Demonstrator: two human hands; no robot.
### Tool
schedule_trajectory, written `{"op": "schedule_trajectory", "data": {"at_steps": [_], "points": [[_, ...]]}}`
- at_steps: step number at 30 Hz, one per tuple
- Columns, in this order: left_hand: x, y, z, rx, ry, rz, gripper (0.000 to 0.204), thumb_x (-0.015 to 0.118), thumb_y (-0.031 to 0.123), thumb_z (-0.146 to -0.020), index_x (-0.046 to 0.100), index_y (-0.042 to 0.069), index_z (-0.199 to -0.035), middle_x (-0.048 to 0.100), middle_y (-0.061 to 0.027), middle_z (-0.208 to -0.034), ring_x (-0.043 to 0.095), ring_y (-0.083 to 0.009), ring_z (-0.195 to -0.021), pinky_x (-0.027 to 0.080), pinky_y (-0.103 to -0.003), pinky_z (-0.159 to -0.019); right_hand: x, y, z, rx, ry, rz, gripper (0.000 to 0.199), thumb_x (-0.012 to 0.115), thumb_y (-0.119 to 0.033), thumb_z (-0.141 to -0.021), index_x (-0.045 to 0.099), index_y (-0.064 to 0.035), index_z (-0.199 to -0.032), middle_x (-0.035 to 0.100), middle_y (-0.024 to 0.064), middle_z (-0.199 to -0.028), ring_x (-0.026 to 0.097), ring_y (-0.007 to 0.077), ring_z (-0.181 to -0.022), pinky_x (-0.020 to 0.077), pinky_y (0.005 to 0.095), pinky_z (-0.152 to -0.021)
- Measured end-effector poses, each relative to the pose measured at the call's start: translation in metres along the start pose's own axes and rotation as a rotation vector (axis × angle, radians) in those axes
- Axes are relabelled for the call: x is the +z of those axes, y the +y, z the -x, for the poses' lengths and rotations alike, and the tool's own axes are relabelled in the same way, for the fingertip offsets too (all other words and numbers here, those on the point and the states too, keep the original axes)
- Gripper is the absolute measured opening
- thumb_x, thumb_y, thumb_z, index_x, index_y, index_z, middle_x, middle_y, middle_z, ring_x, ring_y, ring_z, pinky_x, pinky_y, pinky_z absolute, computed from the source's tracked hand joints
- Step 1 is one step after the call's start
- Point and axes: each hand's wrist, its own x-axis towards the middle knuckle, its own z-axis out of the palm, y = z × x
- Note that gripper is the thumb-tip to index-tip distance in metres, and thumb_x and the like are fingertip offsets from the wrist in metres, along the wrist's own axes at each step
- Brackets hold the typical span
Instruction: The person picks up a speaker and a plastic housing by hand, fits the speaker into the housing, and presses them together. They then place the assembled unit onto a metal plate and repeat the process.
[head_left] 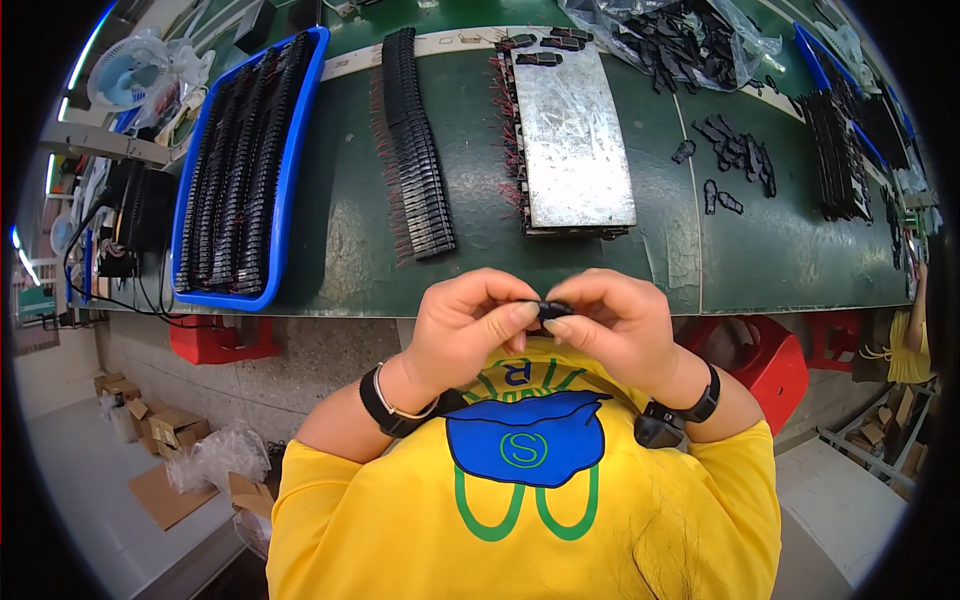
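Observation:
A small black plastic part (pixel 550 309) is pinched between the fingertips of both hands, close to my chest at the table's near edge. My left hand (pixel 462 328) grips its left end between thumb and forefinger. From the other side my right hand (pixel 622 326) closes on its right end. Fingers cover much of the part, so its exact kind is hidden. Beyond the hands lies a silvery metal plate (pixel 575 140), with black parts trailing red wires along its left side. Left of that is a long row of similar black parts (pixel 413 150) with red wires.
A blue tray (pixel 190 285) packed with rows of black parts stands at left. Loose black pieces (pixel 735 150) and a clear bag (pixel 690 45) of them lie at right, near stacked black strips (pixel 835 155). Red stools (pixel 765 365) stand under the green table (pixel 480 215).

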Motion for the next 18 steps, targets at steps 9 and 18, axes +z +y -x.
{"op": "schedule_trajectory", "data": {"at_steps": [9,18], "points": [[-0.008,-0.006,-0.002,-0.124,0.063,0.582,0.007,0.058,0.006,-0.09,0.059,0.0,-0.094,0.065,-0.0121,-0.078,0.06,-0.0133,-0.057,0.05,-0.022,-0.052,0.009,0.005,-0.009,0.339,0.069,-0.606,0.026,0.06,-0.003,-0.087,0.053,0.0027,-0.111,0.064,0.0074,-0.089,0.062,0.0102,-0.074,0.0511,0.023,-0.065],[-0.008,0.006,0.008,0.192,0.103,-0.28,0.01,0.065,0.001,-0.082,0.063,-0.001,-0.092,0.064,-0.009,-0.076,0.061,-0.0143,-0.062,0.05,-0.024,-0.056,0.01,0.008,-0.006,-0.049,-0.001,0.054,0.018,0.065,-0.001,-0.082,0.058,0.002,-0.098,0.065,0.0094,-0.077,0.063,0.0152,-0.065,0.0501,0.0249,-0.057]]}}
